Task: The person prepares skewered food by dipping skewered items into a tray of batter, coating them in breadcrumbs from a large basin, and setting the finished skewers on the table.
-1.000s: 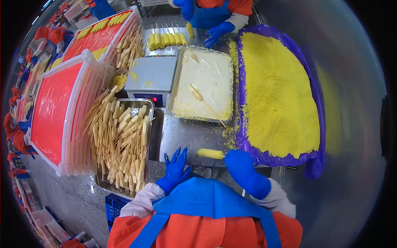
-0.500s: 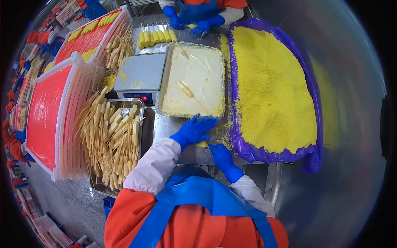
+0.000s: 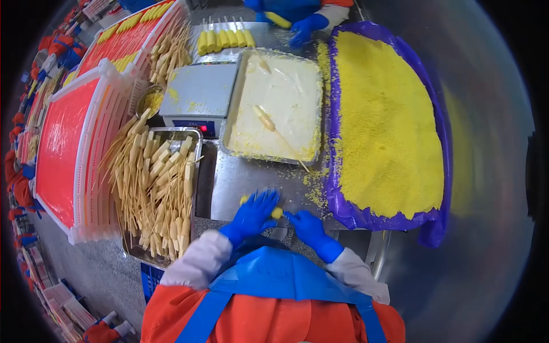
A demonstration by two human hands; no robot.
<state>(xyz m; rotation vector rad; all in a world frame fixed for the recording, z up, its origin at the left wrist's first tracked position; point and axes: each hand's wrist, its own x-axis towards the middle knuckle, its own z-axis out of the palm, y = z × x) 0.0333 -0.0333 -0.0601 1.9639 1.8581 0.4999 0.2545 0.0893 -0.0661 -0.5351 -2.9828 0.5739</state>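
A yellow crumb-coated skewer [image 3: 277, 213] lies on the metal table near its front edge. My left hand [image 3: 251, 216], in a blue glove, rests flat over it with fingers stretched out, hiding its middle. To the right, my right hand [image 3: 310, 227] is closed in a pinch on the skewer's stick end. Beyond my hands sits a metal tray of pale batter [image 3: 280, 91]. One uncoated skewer [image 3: 264, 118] lies in the batter, its stick over the front rim, and another [image 3: 263, 66] lies farther back.
On the right, yellow crumbs [image 3: 389, 126] are heaped on purple plastic sheeting [image 3: 346, 211]. A tray of uncoated skewers [image 3: 160, 188], a scale [image 3: 200, 88] and stacked red-lined trays [image 3: 66, 154] stand left. Coated skewers [image 3: 226, 40] lie behind. A co-worker's gloved hand [image 3: 307, 27] is opposite.
My left hand has moved back toward my body and left across the skewer, showing more of it. Opposite, the co-worker has lifted a yellow skewer. The view has shifted slightly.
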